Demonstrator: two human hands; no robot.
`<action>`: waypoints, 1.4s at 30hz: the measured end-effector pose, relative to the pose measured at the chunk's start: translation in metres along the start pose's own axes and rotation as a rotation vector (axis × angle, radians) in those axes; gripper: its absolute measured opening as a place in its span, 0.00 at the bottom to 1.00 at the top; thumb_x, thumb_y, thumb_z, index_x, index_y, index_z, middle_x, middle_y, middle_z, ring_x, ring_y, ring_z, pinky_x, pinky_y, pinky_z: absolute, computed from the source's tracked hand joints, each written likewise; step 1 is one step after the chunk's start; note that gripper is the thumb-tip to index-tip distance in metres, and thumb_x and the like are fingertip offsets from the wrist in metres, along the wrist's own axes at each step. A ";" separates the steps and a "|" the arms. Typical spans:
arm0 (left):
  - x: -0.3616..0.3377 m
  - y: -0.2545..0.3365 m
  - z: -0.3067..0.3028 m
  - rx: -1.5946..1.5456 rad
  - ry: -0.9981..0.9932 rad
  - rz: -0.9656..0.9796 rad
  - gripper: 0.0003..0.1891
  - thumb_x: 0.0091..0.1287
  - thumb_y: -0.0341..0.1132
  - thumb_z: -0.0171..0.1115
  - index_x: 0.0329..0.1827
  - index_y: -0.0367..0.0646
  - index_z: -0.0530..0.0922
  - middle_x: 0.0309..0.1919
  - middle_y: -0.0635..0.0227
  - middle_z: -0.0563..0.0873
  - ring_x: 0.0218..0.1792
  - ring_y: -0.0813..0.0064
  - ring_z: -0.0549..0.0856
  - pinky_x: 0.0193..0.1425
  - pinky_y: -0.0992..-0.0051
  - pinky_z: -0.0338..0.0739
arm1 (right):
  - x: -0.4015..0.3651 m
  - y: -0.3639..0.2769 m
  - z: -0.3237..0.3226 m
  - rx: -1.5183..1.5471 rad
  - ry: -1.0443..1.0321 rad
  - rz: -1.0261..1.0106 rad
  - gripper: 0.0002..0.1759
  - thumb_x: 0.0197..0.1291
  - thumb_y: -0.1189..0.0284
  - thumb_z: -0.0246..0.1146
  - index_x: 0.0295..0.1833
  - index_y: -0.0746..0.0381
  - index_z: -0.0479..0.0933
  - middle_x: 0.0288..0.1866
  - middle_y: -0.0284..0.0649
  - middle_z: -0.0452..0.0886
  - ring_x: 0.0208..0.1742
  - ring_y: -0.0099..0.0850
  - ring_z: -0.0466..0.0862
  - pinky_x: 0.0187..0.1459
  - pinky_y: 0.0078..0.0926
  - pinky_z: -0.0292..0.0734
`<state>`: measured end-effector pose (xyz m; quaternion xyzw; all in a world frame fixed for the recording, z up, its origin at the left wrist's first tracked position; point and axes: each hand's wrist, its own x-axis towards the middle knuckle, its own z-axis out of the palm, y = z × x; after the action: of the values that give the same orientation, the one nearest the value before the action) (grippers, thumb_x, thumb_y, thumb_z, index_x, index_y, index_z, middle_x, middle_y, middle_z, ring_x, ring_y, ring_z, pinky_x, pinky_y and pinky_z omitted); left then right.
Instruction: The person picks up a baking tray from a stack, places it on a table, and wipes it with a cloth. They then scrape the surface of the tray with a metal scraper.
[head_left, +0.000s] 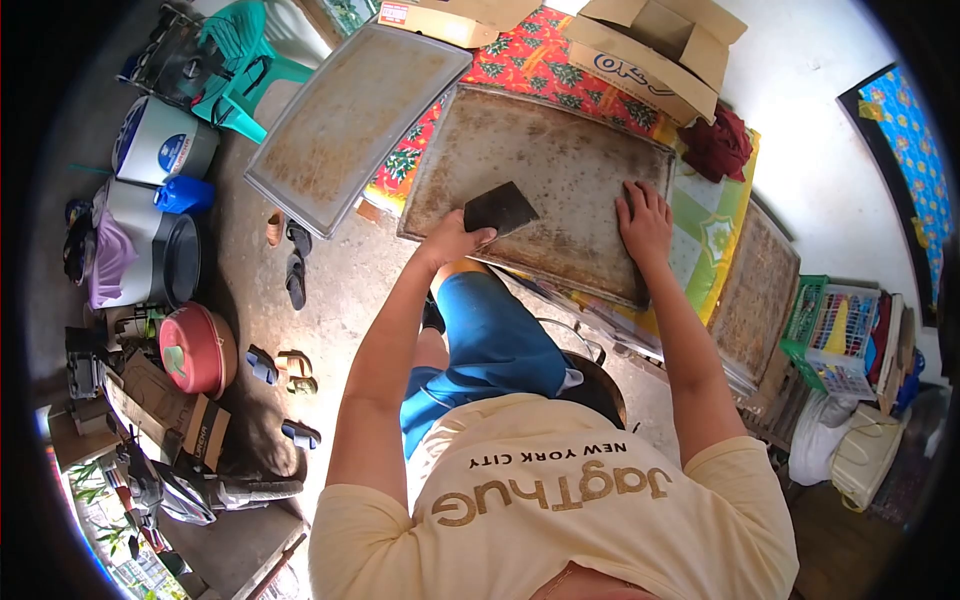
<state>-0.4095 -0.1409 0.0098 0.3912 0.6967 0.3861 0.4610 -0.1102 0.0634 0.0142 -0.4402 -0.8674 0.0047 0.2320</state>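
Note:
A dark flat scraper-like plate [503, 209] is gripped in my left hand [455, 238], over the left part of a stained metal tray [545, 150]. My right hand [644, 218] lies on the tray's right side with its fingers apart, holding nothing. The tray rests on a table with a red patterned cloth [530, 60] and a green and white cloth [705, 225]. Another stained tray [360, 115] sits tilted to the left, its edge beside the first tray.
An open cardboard box [640, 75] and a dark red cloth [716, 145] are at the table's back right. A further tray [757, 295] stands right of the table, near plastic baskets [845, 330]. Slippers [295, 280] and a red basin [190, 350] are on the left.

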 end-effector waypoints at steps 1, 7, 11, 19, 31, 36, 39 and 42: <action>-0.001 -0.002 0.000 0.056 0.004 0.015 0.21 0.60 0.41 0.75 0.50 0.37 0.83 0.35 0.63 0.89 0.38 0.72 0.85 0.47 0.70 0.78 | 0.000 0.000 -0.001 0.003 -0.001 0.001 0.21 0.68 0.55 0.58 0.62 0.50 0.77 0.63 0.35 0.77 0.65 0.38 0.75 0.67 0.39 0.65; -0.010 0.027 -0.003 0.116 -0.083 -0.125 0.21 0.60 0.38 0.75 0.52 0.37 0.82 0.39 0.66 0.88 0.41 0.77 0.83 0.50 0.73 0.77 | 0.000 -0.001 0.000 0.014 0.002 0.002 0.21 0.68 0.55 0.59 0.62 0.50 0.77 0.63 0.35 0.77 0.64 0.38 0.75 0.67 0.39 0.65; -0.008 0.023 -0.004 0.157 -0.070 -0.066 0.21 0.60 0.39 0.75 0.52 0.37 0.82 0.38 0.65 0.88 0.40 0.76 0.84 0.49 0.72 0.78 | 0.000 -0.001 -0.002 0.006 -0.002 0.006 0.21 0.67 0.55 0.59 0.62 0.50 0.77 0.63 0.35 0.77 0.64 0.39 0.75 0.67 0.40 0.66; -0.015 0.037 -0.002 0.213 -0.030 -0.074 0.24 0.59 0.43 0.76 0.52 0.36 0.81 0.39 0.61 0.89 0.41 0.72 0.85 0.51 0.71 0.78 | -0.001 0.001 0.000 0.009 -0.017 0.017 0.21 0.68 0.55 0.58 0.62 0.49 0.76 0.63 0.35 0.77 0.65 0.38 0.74 0.68 0.40 0.65; -0.009 0.035 0.008 0.295 -0.066 -0.074 0.25 0.59 0.43 0.75 0.54 0.35 0.81 0.43 0.54 0.89 0.46 0.65 0.86 0.54 0.69 0.77 | 0.000 -0.001 0.000 0.011 -0.007 0.013 0.21 0.68 0.55 0.59 0.62 0.49 0.77 0.63 0.35 0.77 0.65 0.38 0.75 0.67 0.40 0.65; -0.006 0.036 0.012 0.244 -0.097 -0.107 0.25 0.60 0.41 0.74 0.54 0.34 0.81 0.45 0.54 0.89 0.48 0.64 0.86 0.55 0.69 0.77 | -0.001 0.000 0.000 0.011 -0.017 0.016 0.21 0.68 0.55 0.59 0.62 0.50 0.76 0.64 0.35 0.76 0.66 0.38 0.74 0.67 0.40 0.65; -0.003 0.020 0.014 0.365 -0.082 0.050 0.22 0.60 0.40 0.74 0.52 0.34 0.82 0.39 0.57 0.89 0.43 0.67 0.86 0.50 0.69 0.77 | 0.000 -0.001 0.001 0.015 -0.019 0.021 0.21 0.68 0.55 0.59 0.63 0.49 0.76 0.64 0.35 0.76 0.66 0.38 0.74 0.68 0.40 0.65; 0.005 0.011 0.016 0.192 -0.076 -0.138 0.22 0.61 0.39 0.74 0.54 0.35 0.81 0.42 0.58 0.89 0.45 0.69 0.85 0.53 0.70 0.77 | 0.000 0.000 0.000 0.014 -0.023 0.017 0.21 0.68 0.55 0.58 0.63 0.49 0.76 0.64 0.35 0.76 0.66 0.38 0.74 0.68 0.40 0.65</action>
<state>-0.3932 -0.1287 0.0137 0.3987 0.7378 0.2700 0.4731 -0.1102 0.0633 0.0146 -0.4458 -0.8662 0.0181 0.2250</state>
